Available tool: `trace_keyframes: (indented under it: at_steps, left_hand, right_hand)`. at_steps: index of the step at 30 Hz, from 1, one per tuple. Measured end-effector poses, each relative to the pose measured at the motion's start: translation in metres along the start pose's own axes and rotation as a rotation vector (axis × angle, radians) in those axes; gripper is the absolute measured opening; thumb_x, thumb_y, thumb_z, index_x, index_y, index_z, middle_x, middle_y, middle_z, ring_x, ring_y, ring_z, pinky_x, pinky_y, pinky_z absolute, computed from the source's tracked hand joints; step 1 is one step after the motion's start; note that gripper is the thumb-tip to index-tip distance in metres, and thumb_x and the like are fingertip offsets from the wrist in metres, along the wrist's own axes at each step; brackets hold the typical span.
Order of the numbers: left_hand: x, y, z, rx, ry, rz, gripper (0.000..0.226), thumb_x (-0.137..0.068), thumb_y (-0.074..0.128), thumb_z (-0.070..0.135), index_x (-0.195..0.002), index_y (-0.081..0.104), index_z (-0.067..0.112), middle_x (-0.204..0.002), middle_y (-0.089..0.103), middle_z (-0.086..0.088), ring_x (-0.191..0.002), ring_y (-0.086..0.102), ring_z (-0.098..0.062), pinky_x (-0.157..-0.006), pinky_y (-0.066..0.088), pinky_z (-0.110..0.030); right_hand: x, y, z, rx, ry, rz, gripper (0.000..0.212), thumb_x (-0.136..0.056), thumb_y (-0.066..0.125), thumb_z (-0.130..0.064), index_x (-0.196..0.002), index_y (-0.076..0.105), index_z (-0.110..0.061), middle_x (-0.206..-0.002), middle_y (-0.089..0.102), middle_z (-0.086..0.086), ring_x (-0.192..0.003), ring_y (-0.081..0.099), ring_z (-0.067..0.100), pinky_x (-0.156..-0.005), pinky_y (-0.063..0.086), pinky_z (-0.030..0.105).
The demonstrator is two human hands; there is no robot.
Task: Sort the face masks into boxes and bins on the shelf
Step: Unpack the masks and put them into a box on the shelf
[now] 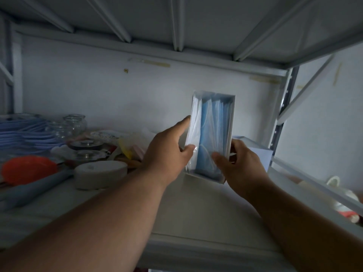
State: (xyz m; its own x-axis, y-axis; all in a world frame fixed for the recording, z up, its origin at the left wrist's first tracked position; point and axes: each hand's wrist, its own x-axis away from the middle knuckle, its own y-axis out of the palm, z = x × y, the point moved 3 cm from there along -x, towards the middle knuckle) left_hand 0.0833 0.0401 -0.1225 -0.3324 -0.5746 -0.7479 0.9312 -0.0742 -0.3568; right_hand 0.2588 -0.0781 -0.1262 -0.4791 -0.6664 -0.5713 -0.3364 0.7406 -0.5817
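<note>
A narrow white box stands on end over the shelf, its open side facing me, filled with blue face masks in clear plastic. My left hand grips the box's left edge, thumb on the plastic at the front. My right hand holds the lower right corner, thumb pressing on the masks. A second white box lies behind my right hand, mostly hidden.
Left on the shelf lie stacked blue-rimmed plates, glass jars, an orange object, a roll of white tape and small clutter. The shelf above hangs low. A steel upright stands right, more items beyond it.
</note>
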Motion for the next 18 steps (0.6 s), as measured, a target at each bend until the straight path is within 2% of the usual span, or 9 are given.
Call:
trace_keyframes:
  at_steps: [2, 3, 5, 8, 10, 14, 16, 18]
  left_hand:
    - [0.001, -0.001, 0.004, -0.043, 0.025, -0.002, 0.077, -0.098, 0.076, 0.028, -0.163, 0.037, 0.043, -0.115, 0.074, -0.016, -0.07, 0.067, -0.005, -0.068, 0.05, -0.022]
    - [0.001, -0.002, 0.005, -0.076, 0.04, 0.006, 0.079, -0.098, 0.075, 0.03, -0.164, 0.035, 0.042, -0.119, 0.073, -0.016, -0.085, 0.071, -0.014, -0.076, 0.056, -0.029]
    - [0.001, -0.003, 0.007, -0.17, 0.075, 0.02, 0.082, -0.098, 0.075, 0.033, -0.166, 0.03, 0.041, -0.128, 0.072, -0.008, -0.102, 0.07, -0.028, -0.092, 0.058, -0.038]
    - [0.0, -0.005, 0.013, -0.305, 0.136, 0.022, 0.084, -0.099, 0.072, 0.036, -0.167, 0.023, 0.042, -0.143, 0.065, 0.005, -0.11, 0.068, -0.025, -0.098, 0.056, -0.039]
    - [0.002, -0.003, 0.018, -0.37, 0.181, 0.016, 0.083, -0.102, 0.068, 0.036, -0.168, 0.018, 0.044, -0.149, 0.06, 0.007, -0.12, 0.066, -0.023, -0.1, 0.055, -0.037]
    - [0.004, -0.003, 0.02, -0.409, 0.143, 0.035, 0.087, -0.103, 0.066, 0.035, -0.169, 0.009, 0.043, -0.135, 0.066, 0.002, -0.103, 0.066, -0.019, -0.085, 0.051, -0.03]
    - [0.004, -0.004, 0.015, -0.342, 0.114, 0.036, 0.086, -0.101, 0.07, 0.034, -0.168, 0.016, 0.043, -0.14, 0.065, 0.003, -0.098, 0.068, -0.02, -0.09, 0.056, -0.035]
    - [0.004, -0.004, 0.01, -0.217, 0.096, 0.02, 0.082, -0.097, 0.074, 0.033, -0.164, 0.029, 0.044, -0.144, 0.063, 0.007, -0.097, 0.067, -0.021, -0.095, 0.058, -0.039]
  right_hand:
    - [0.001, 0.0, -0.001, -0.002, -0.006, 0.008, 0.057, -0.099, 0.067, -0.056, -0.143, 0.054, -0.022, -0.119, 0.066, -0.006, -0.091, 0.065, 0.005, -0.06, 0.049, 0.013]
    - [0.001, 0.0, -0.001, -0.004, -0.007, 0.009, 0.057, -0.098, 0.067, -0.056, -0.142, 0.054, -0.022, -0.118, 0.066, -0.006, -0.091, 0.065, 0.004, -0.062, 0.049, 0.014]
    - [0.002, -0.001, -0.003, -0.008, -0.01, 0.01, 0.056, -0.098, 0.068, -0.055, -0.141, 0.055, -0.023, -0.118, 0.067, -0.006, -0.092, 0.066, 0.004, -0.066, 0.05, 0.015]
    - [0.004, -0.002, -0.004, -0.004, -0.018, 0.014, 0.055, -0.098, 0.07, -0.054, -0.141, 0.056, -0.023, -0.116, 0.067, -0.007, -0.092, 0.066, 0.003, -0.07, 0.051, 0.018]
    - [0.004, -0.002, -0.005, -0.002, -0.022, 0.015, 0.052, -0.098, 0.07, -0.053, -0.139, 0.056, -0.025, -0.114, 0.067, -0.008, -0.091, 0.066, 0.003, -0.071, 0.051, 0.019]
    - [0.005, -0.002, -0.007, 0.002, -0.019, 0.013, 0.048, -0.097, 0.07, -0.054, -0.135, 0.056, -0.027, -0.116, 0.067, -0.007, -0.093, 0.066, 0.006, -0.073, 0.056, 0.022]
    - [0.004, -0.002, -0.006, 0.009, -0.022, 0.025, 0.051, -0.096, 0.071, -0.056, -0.135, 0.058, -0.026, -0.117, 0.069, -0.006, -0.097, 0.068, 0.01, -0.085, 0.063, 0.037]
    - [0.004, -0.002, -0.006, 0.008, -0.019, 0.034, 0.051, -0.095, 0.071, -0.056, -0.134, 0.059, -0.026, -0.117, 0.07, -0.006, -0.098, 0.069, 0.012, -0.092, 0.063, 0.044]
